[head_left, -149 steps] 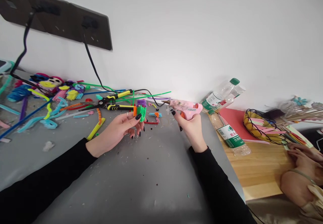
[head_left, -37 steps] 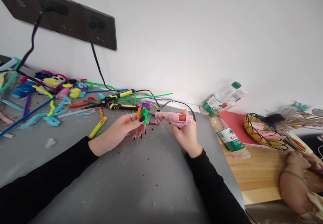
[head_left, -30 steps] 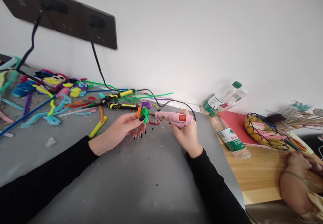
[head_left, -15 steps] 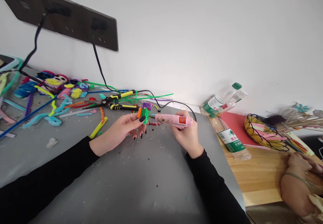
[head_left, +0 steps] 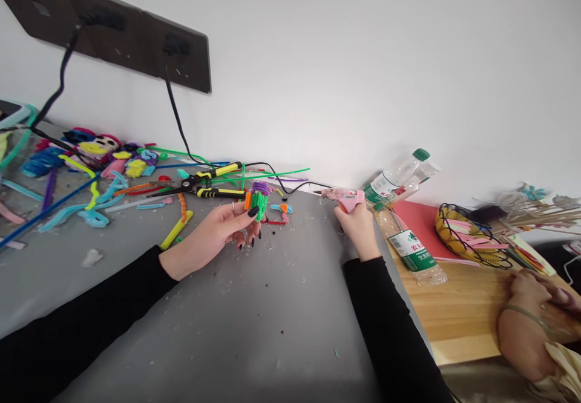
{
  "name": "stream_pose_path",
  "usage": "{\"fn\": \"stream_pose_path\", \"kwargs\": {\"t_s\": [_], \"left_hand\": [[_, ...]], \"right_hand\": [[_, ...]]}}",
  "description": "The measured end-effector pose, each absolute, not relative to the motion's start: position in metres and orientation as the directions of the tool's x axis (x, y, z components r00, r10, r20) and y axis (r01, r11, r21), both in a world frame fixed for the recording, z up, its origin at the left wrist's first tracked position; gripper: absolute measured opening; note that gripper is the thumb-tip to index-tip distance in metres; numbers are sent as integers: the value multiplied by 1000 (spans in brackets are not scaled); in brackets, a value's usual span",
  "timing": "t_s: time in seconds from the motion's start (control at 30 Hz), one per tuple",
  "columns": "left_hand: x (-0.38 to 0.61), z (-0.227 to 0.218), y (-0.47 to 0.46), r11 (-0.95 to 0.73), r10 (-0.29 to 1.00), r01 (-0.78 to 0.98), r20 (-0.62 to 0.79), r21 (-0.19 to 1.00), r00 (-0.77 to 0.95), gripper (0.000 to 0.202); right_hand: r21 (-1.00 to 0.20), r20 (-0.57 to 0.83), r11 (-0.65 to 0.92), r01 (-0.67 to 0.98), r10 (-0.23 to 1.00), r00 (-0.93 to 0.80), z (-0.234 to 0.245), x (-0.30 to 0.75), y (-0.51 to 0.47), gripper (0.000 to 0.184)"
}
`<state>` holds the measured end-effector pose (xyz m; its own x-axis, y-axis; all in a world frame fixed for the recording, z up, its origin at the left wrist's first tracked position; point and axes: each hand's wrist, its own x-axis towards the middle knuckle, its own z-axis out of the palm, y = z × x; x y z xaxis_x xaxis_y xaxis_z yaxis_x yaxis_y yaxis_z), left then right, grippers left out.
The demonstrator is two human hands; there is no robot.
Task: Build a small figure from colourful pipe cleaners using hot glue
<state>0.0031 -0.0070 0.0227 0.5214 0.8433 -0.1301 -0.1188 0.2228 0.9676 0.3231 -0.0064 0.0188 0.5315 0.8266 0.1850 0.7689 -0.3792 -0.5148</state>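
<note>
Between the thumb and fingers of my left hand [head_left: 227, 227] is a small pipe cleaner figure [head_left: 259, 203], green in the middle with a purple top and an orange piece at its side. My right hand [head_left: 358, 224] grips a pink hot glue gun [head_left: 342, 196] near the wall, its nozzle pointing left and apart from the figure. On the grey table between both hands lies a small blue and orange pipe cleaner piece [head_left: 284, 208]. Yellow-and-black handled pliers [head_left: 204, 184] rest just behind my left hand.
Loose pipe cleaners [head_left: 82, 209] and finished-looking fuzzy figures [head_left: 95, 149] crowd the left side. Plastic bottles [head_left: 415, 249] and a yellow basket [head_left: 463, 233] stand at the right. A black cord [head_left: 272, 170] runs along the wall. Another person's arm [head_left: 526, 324] rests on the wooden table.
My right hand has drawn the glue gun away from the figure, to the right and back towards the wall. The small blue and orange piece is now uncovered. My left hand stays nearly still.
</note>
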Motion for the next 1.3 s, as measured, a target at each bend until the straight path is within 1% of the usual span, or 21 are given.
{"fn": "stream_pose_path", "kwargs": {"t_s": [0.03,0.1,0.17,0.3,0.4,0.5,0.57,0.6,0.63,0.67,0.7,0.73,0.77,0.83,0.9,0.97,1.13,1.3], "left_hand": [[3,23,-7,221,844,-117,-130,968,520,44],[4,23,-7,220,844,-115,-130,969,521,43],[4,24,-7,223,844,-110,-135,969,519,42],[6,26,-8,216,842,-94,-137,972,521,42],[5,25,-7,210,839,-91,-131,974,528,44],[5,23,-6,209,840,-91,-131,974,526,45],[5,22,-6,204,841,-92,-127,975,526,45],[5,22,-7,204,838,-90,-127,975,531,45],[5,23,-7,200,837,-88,-123,976,534,44],[5,23,-7,195,836,-85,-120,977,536,43],[6,24,-8,190,834,-79,-118,979,539,42],[6,25,-8,183,835,-73,-116,980,538,41],[6,25,-8,177,835,-66,-114,982,539,41],[7,25,-8,164,836,-52,-111,985,538,40],[7,24,-8,153,837,-44,-106,987,538,41],[7,22,-7,148,836,-45,-100,988,540,43],[7,19,-7,161,826,-49,-107,986,554,48],[6,20,-7,157,829,-36,-112,987,547,52]], "right_hand": [[-481,158,-421,769,821,548,18,327,-5,25],[-403,160,-461,791,815,557,15,332,-5,22],[-329,218,-442,834,824,523,12,336,-6,24],[-210,388,-346,914,829,403,7,349,-12,32],[-163,436,-351,922,813,387,7,357,-16,38],[-185,427,-358,915,809,403,14,354,-19,35],[-226,482,-319,920,784,391,19,343,-18,26],[-257,531,-261,931,767,361,20,334,-17,20],[-287,582,-163,944,753,307,21,322,-16,14],[-312,603,-25,950,767,218,21,310,-15,10],[-338,606,118,934,786,120,19,297,-14,10],[-352,577,251,902,817,-2,17,284,-12,15],[-355,544,347,868,832,-110,13,271,-11,20],[-337,487,437,834,839,-243,6,252,-7,27],[-325,441,475,818,841,-313,-1,242,-4,26],[-329,424,483,811,843,-329,-4,240,-2,21],[-404,453,452,795,854,-255,-4,245,-3,13],[-513,439,425,746,876,-198,-1,249,-7,11]]}}
